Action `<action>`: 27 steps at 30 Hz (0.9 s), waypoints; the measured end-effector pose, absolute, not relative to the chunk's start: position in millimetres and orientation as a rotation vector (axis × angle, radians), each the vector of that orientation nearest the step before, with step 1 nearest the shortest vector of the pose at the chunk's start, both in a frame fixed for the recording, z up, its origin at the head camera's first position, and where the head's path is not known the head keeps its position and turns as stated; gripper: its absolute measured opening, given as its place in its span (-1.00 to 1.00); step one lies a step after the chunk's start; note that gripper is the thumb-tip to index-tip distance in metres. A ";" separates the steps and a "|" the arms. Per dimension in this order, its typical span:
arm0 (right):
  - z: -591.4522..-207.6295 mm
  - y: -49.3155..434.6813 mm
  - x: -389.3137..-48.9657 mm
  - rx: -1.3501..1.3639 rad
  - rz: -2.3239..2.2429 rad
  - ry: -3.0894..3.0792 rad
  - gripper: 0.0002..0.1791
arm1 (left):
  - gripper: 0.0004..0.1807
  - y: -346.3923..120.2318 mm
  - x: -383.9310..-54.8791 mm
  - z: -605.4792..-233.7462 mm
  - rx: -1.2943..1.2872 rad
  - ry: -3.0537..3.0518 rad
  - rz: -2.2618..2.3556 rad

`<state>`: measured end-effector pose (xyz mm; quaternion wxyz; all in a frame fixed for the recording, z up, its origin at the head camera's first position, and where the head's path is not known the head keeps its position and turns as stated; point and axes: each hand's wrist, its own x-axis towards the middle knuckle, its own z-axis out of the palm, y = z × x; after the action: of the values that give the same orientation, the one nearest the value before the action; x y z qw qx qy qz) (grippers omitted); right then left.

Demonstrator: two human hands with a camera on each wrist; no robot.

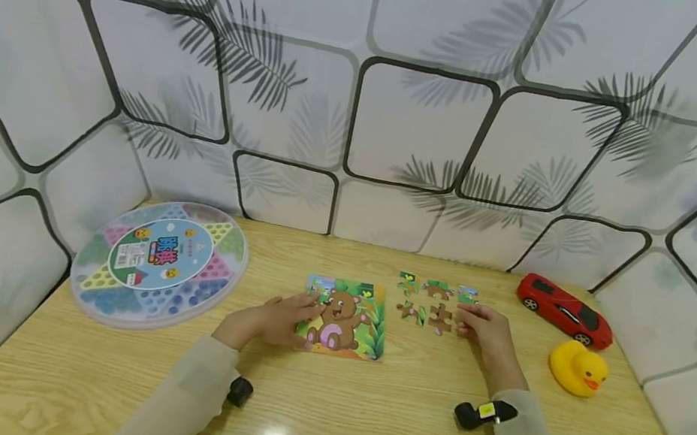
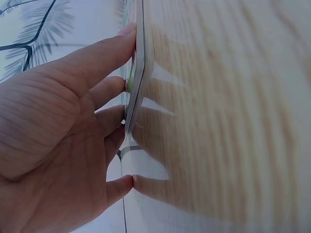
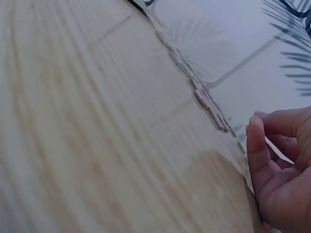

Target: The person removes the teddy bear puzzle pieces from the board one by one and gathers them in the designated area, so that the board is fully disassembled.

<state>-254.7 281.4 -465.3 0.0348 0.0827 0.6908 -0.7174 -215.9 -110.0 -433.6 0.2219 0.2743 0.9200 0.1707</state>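
A bear picture puzzle [image 1: 342, 323] lies flat on the wooden table, with a brown bear among green leaves. My left hand [image 1: 286, 318] rests at its left side, fingers loosely spread over the edge. In the left wrist view, the thumb and fingertips [image 2: 115, 86] touch the puzzle's thin board [image 2: 141, 53]. To the right lie several loose jigsaw pieces, among them a brown piece [image 1: 440, 319]. My right hand [image 1: 489, 335] is beside them, thumb and index fingertips together just below a blue-green piece [image 1: 468, 294]. I cannot tell whether a piece is between those fingertips.
A round Chinese checkers board [image 1: 159, 264] with a printed label lies at the left. On the right are a red toy car [image 1: 565, 310] and a yellow rubber duck [image 1: 578, 368]. Patterned fabric walls [image 1: 418, 122] enclose the table [image 1: 351, 416] at the back and sides.
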 end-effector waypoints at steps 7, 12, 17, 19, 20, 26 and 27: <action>-464.1 283.3 -251.6 0.207 -2.309 2.028 -0.87 | -0.17 -110.1 -215.8 -433.6 0.761 2.542 0.465; -462.8 282.4 -250.8 0.169 -2.311 2.024 -0.87 | -0.18 -109.6 -216.0 -432.6 0.764 2.547 0.465; -461.3 273.2 -249.5 0.139 -2.293 2.038 -0.89 | -0.18 -109.6 -215.6 -432.5 0.762 2.547 0.468; -459.5 268.0 -247.8 0.116 -2.268 2.060 -0.85 | -0.18 -109.7 -215.5 -432.8 0.763 2.549 0.466; -458.4 265.7 -247.0 0.107 -2.249 2.075 -0.82 | -0.18 -109.6 -215.4 -432.9 0.766 2.550 0.464; -454.6 252.5 -245.8 0.014 -2.171 2.115 -0.82 | -0.19 -109.8 -214.5 -431.7 0.775 2.555 0.471; -454.1 250.2 -245.8 0.002 -2.164 2.118 -0.81 | -0.19 -109.8 -214.4 -431.6 0.774 2.556 0.472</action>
<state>-245.8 250.2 -454.1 0.0568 0.0006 0.6984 -0.7134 -214.4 -109.8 -431.6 0.2132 0.2789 0.9208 0.1701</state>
